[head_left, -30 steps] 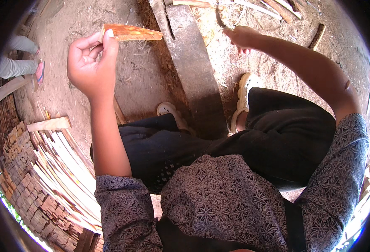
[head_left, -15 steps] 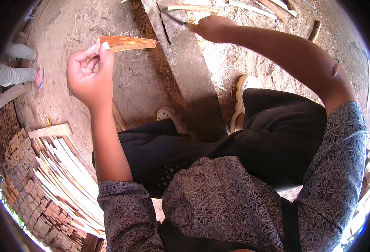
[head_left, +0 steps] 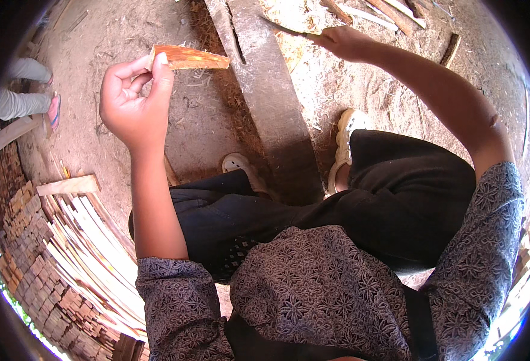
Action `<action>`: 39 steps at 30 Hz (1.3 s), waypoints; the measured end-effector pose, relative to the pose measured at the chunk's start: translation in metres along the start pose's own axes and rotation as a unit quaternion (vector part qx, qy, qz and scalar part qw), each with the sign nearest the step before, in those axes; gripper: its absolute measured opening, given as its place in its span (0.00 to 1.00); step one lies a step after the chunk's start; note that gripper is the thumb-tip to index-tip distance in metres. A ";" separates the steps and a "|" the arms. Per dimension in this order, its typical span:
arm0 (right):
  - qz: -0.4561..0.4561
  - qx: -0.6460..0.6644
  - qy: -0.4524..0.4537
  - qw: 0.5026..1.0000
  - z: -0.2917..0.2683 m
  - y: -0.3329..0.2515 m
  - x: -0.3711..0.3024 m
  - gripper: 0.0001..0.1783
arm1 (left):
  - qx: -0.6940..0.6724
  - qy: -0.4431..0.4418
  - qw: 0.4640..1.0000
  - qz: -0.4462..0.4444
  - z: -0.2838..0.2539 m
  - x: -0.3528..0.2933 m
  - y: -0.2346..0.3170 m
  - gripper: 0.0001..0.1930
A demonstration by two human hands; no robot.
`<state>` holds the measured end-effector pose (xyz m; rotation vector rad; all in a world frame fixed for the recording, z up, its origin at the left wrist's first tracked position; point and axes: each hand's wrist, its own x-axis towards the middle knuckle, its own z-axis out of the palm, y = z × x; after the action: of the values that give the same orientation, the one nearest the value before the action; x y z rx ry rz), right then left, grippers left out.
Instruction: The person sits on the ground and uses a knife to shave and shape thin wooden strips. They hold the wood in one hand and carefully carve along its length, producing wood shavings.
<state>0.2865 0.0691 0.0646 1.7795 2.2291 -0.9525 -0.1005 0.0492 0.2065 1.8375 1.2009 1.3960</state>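
A tapered piece of orange-brown wood [head_left: 194, 58] is pinched at its wide end between the thumb and fingers of my left hand [head_left: 137, 99]. Its narrow end points right, at the edge of a thick wooden plank [head_left: 271, 99] that runs away between my legs. On the far right side my right hand [head_left: 344, 43] is closed around the handle of a knife with a thin, dark, curved blade [head_left: 282, 27]. The blade points left, beside the plank's far part, apart from the wood piece. A long slot [head_left: 237, 39] shows in the plank's far part.
A stack of small wooden blocks [head_left: 54, 301] and a bundle of long pale strips [head_left: 93, 253] lie at the near left. Another person's legs [head_left: 27, 105] are at the far left. Shavings and loose sticks [head_left: 373, 18] lie on the dirt floor [head_left: 397, 102].
My right hand has moved to the right with the knife, drawing the blade off the plank's far part. The left hand and its wood piece have shifted slightly right.
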 end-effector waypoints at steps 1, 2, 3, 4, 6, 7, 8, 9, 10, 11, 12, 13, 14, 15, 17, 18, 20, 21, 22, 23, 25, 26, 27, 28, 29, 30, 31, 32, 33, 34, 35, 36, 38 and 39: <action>0.002 0.027 -0.028 0.999 -0.005 -0.014 -0.009 0.36 | 0.000 -0.002 1.000 0.003 0.000 0.000 0.000 0.10; -0.009 0.032 -0.034 0.999 -0.003 -0.016 -0.012 0.36 | 0.001 -0.001 1.000 0.001 0.001 0.000 0.000 0.10; -0.019 0.037 -0.039 0.998 -0.001 -0.017 -0.013 0.36 | 0.003 -0.001 1.000 -0.001 0.002 0.000 0.001 0.10; -0.014 0.038 -0.038 0.998 0.000 -0.017 -0.016 0.36 | 0.003 -0.001 1.000 -0.003 0.003 0.000 0.001 0.11; -0.005 0.040 -0.037 0.999 0.003 -0.018 -0.021 0.36 | 0.000 -0.004 1.000 -0.008 0.005 0.000 0.000 0.10; 0.001 0.035 -0.028 0.999 0.005 -0.014 -0.020 0.36 | -0.002 -0.006 1.000 -0.009 0.006 0.000 -0.001 0.10; 0.007 0.031 -0.020 0.999 0.006 -0.010 -0.019 0.35 | -0.004 -0.006 1.000 -0.001 0.007 0.000 -0.001 0.10; 0.012 0.026 -0.012 1.000 0.007 -0.006 -0.018 0.35 | -0.006 -0.005 1.000 0.006 0.008 0.000 0.000 0.11; 0.014 0.024 0.000 1.000 0.010 -0.003 -0.016 0.34 | -0.004 -0.002 1.000 0.013 0.007 -0.001 0.000 0.11; 0.015 0.021 0.011 1.000 0.013 0.003 -0.014 0.33 | -0.004 -0.002 1.000 0.007 0.007 -0.003 -0.001 0.10; 0.013 0.017 0.021 1.000 0.014 0.010 -0.013 0.32 | -0.002 0.001 1.000 0.000 0.010 -0.005 -0.002 0.10; 0.029 -0.007 -0.010 0.999 0.016 0.020 -0.009 0.32 | 0.011 0.007 1.000 -0.005 0.010 -0.006 -0.001 0.10; 0.038 -0.029 -0.038 0.998 0.019 0.036 -0.005 0.32 | 0.003 0.002 1.000 0.005 0.013 -0.005 -0.001 0.09; 0.028 -0.039 -0.045 0.998 0.022 0.047 -0.001 0.30 | 0.002 0.000 1.000 0.014 0.017 -0.005 -0.003 0.09; 0.010 -0.037 -0.037 0.999 0.029 0.066 -0.001 0.28 | -0.011 0.004 0.999 0.037 0.024 -0.008 -0.010 0.10; 0.008 -0.034 -0.025 0.999 0.029 0.079 -0.003 0.26 | 0.016 -0.028 0.998 0.052 0.026 -0.007 -0.006 0.09; -0.001 -0.019 0.005 1.000 0.031 0.096 -0.001 0.24 | -0.008 0.008 0.996 0.092 0.038 -0.006 -0.010 0.09; 0.003 0.011 0.011 1.000 0.030 0.095 -0.002 0.26 | 0.063 -0.016 0.990 0.122 0.029 -0.006 0.003 0.09; -0.008 0.049 0.054 0.997 0.031 0.105 -0.005 0.24 | 0.061 -0.002 0.987 0.148 0.034 -0.006 0.000 0.09; -0.013 0.088 0.099 0.991 0.032 0.121 -0.010 0.24 | 0.060 -0.006 0.985 0.163 0.037 -0.003 0.007 0.09; -0.021 0.053 0.123 0.991 0.026 0.133 -0.013 0.25 | 0.070 -0.011 0.987 0.146 0.041 -0.010 0.014 0.09; 0.010 0.084 0.090 0.992 0.023 0.124 -0.017 0.25 | 0.082 -0.026 0.985 0.148 0.045 -0.014 0.010 0.09; 0.044 0.113 0.056 0.991 0.015 0.116 -0.021 0.26 | 0.091 -0.042 0.984 0.148 0.046 -0.016 0.006 0.08; 0.080 0.146 0.022 0.986 0.005 0.106 -0.032 0.25 | 0.101 -0.048 0.982 0.149 0.045 -0.018 0.011 0.08; 0.118 0.178 -0.011 0.977 -0.005 0.095 -0.043 0.25 | 0.109 -0.055 0.981 0.151 0.046 -0.020 0.018 0.08; 0.102 0.170 -0.008 0.980 -0.016 0.084 -0.048 0.25 | 0.115 -0.087 0.983 0.114 0.043 -0.023 0.022 0.09; 0.097 0.160 -0.001 0.982 -0.028 0.079 -0.058 0.25 | 0.126 -0.086 0.984 0.094 0.041 -0.023 0.031 0.09; 0.091 0.130 0.004 0.987 -0.040 0.070 -0.067 0.21 | 0.140 -0.101 0.983 0.069 0.044 -0.024 0.033 0.09; 0.059 0.116 0.016 0.991 -0.051 0.061 -0.076 0.20 | 0.154 -0.116 0.980 0.042 0.048 -0.024 0.034 0.10; 0.030 0.100 0.032 0.994 -0.064 0.056 -0.089 0.18 | 0.177 -0.145 0.973 0.028 0.050 -0.021 0.042 0.10; 0.000 0.086 0.044 0.995 -0.073 0.048 -0.099 0.17 | 0.201 -0.177 0.963 0.010 0.052 -0.018 0.047 0.10; 0.005 0.095 0.058 0.994 -0.080 0.039 -0.109 0.15 | 0.225 -0.196 0.954 0.022 0.060 -0.015 0.046 0.12; 0.018 0.115 0.081 0.990 -0.090 0.007 -0.136 0.13 | 0.270 -0.223 0.936 0.019 0.073 -0.010 0.055 0.13; 0.039 0.166 0.094 0.981 -0.092 -0.019 -0.149 0.13 | 0.298 -0.237 0.924 0.023 0.076 -0.009 0.054 0.12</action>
<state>0.3384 -0.0069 0.2150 2.1651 2.1870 -1.2492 -0.0115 0.0239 0.2223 2.4357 1.4085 0.5511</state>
